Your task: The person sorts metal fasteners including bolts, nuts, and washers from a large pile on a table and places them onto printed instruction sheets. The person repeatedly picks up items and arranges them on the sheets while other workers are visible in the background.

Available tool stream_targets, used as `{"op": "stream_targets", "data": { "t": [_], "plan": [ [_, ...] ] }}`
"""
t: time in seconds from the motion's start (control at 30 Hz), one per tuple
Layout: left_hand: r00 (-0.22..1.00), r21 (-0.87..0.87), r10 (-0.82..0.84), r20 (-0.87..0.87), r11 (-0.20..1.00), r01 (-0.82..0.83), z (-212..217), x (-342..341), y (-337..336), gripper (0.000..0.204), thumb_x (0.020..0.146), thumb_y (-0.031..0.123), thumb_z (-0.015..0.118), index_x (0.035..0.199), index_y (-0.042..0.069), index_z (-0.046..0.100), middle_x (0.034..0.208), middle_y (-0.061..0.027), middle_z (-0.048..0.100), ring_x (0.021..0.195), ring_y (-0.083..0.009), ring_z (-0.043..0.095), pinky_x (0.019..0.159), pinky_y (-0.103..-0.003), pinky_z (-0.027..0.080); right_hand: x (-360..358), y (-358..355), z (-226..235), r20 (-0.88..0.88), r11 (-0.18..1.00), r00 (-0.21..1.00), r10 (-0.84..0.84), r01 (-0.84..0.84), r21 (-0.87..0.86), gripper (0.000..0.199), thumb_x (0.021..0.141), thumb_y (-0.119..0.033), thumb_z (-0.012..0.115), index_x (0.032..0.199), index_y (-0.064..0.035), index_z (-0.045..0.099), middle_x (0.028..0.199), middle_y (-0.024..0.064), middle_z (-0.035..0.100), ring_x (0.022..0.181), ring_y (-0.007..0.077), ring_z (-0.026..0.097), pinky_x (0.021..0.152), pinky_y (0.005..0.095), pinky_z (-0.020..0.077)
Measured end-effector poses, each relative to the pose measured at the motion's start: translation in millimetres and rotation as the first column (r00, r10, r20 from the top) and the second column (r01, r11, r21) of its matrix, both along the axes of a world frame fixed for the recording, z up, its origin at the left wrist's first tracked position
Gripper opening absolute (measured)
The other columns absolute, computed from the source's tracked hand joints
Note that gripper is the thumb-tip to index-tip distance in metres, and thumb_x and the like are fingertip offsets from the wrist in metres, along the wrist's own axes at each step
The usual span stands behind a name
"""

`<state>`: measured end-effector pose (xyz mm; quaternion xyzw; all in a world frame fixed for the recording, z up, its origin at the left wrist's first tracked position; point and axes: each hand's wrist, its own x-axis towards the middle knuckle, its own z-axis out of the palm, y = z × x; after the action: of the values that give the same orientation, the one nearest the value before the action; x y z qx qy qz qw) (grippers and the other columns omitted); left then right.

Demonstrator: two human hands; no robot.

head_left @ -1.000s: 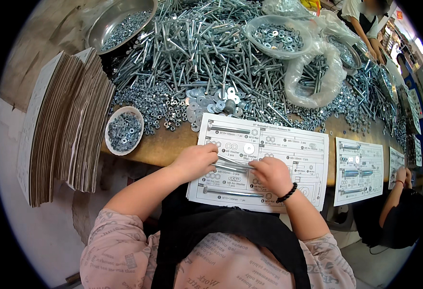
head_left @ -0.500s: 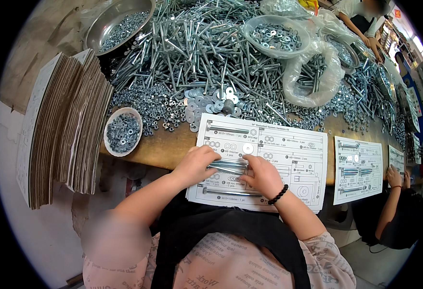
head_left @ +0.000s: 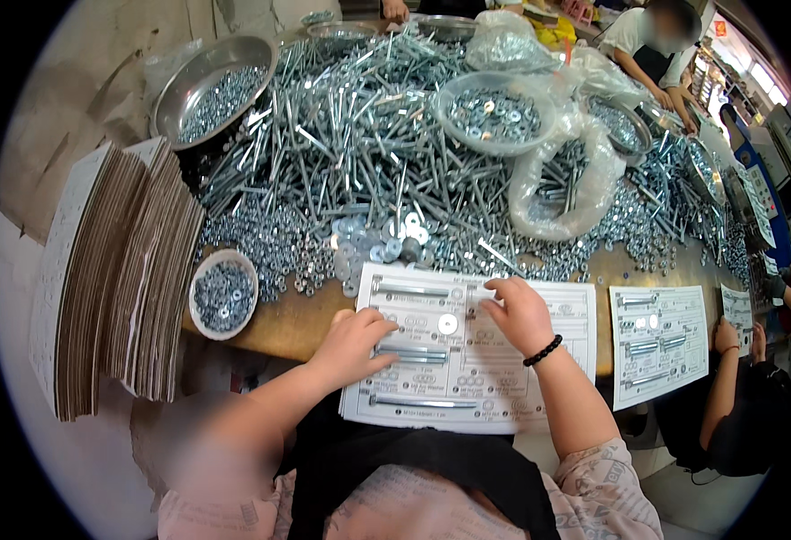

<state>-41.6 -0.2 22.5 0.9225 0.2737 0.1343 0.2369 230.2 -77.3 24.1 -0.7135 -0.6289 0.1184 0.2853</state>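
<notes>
A white printed card (head_left: 521, 405) with part drawings lies in front of me at the table's edge. Two or so silvery bolts (head_left: 422, 355) lie side by side on it. My left hand (head_left: 350, 349) is beside their left ends, thumb and forefinger apart around them. Over the card's upper middle is my right hand (head_left: 519, 317), wearing a black bead bracelet, fingers apart with nothing visible in them. A large flat washer (head_left: 447, 324) rests between the hands. Long bolt shapes run along the card's upper and lower left; I cannot tell whether each is metal or printed.
A big heap of bolts (head_left: 359, 153) covers the table behind the card, with loose nuts (head_left: 265, 238) and large washers (head_left: 359, 245). A white bowl of washers (head_left: 224, 295) and stacked cards (head_left: 116, 288) stand left. Other people's hands (head_left: 727, 335) are at the right.
My right hand has left the bolts and moved up and right over the card. My left hand stays by the bolts, which now lie on the card. The whole view has shifted slightly.
</notes>
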Motion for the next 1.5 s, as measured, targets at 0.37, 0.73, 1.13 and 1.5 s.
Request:
{"op": "stream_targets", "data": {
  "t": [0.37, 0.73, 1.13, 1.5],
  "plan": [
    [0.942, 0.15, 0.093, 0.321, 0.978, -0.148, 4, 102, 119, 0.038, 0.075, 0.013, 0.063, 0.111, 0.005, 0.053, 0.103, -0.0126, 0.053, 0.095, -0.0302, 0.053, 0.082, -0.037, 0.044, 48, 71, -34, 0.403, 0.99, 0.913, -0.057, 0.104, -0.098, 0.014, 0.072, -0.02, 0.066, 0.078, -0.0084, 0.062, 0.082, 0.0079, 0.057, 0.084, 0.0272, 0.056, 0.071, 0.0391, 0.0472],
    [0.838, 0.098, 0.538, 0.092, 0.833, -0.545, 14, 188, 152, 0.037, 0.075, 0.031, 0.067, 0.104, 0.01, 0.058, 0.088, -0.0098, 0.062, 0.084, -0.0288, 0.059, 0.072, -0.038, 0.047, 41, 47, -6, -0.014, 0.978, 0.98, -0.197, 0.197, 0.066, 0.015, 0.076, -0.02, 0.064, 0.083, -0.0074, 0.061, 0.082, 0.0078, 0.058, 0.077, 0.0276, 0.057, 0.067, 0.0365, 0.0459],
    [0.742, -0.173, 0.407, 0.533, 0.911, -0.375, 23, 141, 143, 0.021, 0.075, 0.014, 0.064, 0.091, 0.002, 0.059, 0.084, -0.0104, 0.059, 0.071, -0.0213, 0.058, 0.065, -0.031, 0.046, 58, 4, 3, -0.484, 0.958, 0.867, -0.115, 0.226, 0.178, 0.015, 0.074, -0.011, 0.068, 0.083, -0.0016, 0.062, 0.077, 0.005, 0.054, 0.067, 0.0143, 0.052, 0.062, 0.0261, 0.0438],
    [0.931, 0.01, -0.347, -0.115, 0.937, 0.35, 116, 129, 32, 0.024, 0.077, 0.018, 0.063, 0.098, 0.006, 0.062, 0.09, -0.0104, 0.061, 0.091, -0.027, 0.059, 0.076, -0.036, 0.047, 51, -58, 9, -0.745, 0.953, 0.651, -0.145, 0.295, 0.072, 0.011, 0.081, -0.008, 0.062, 0.087, -0.0019, 0.056, 0.073, -0.0023, 0.052, 0.064, 0.0051, 0.048, 0.058, 0.0205, 0.0398]
  ]
}}
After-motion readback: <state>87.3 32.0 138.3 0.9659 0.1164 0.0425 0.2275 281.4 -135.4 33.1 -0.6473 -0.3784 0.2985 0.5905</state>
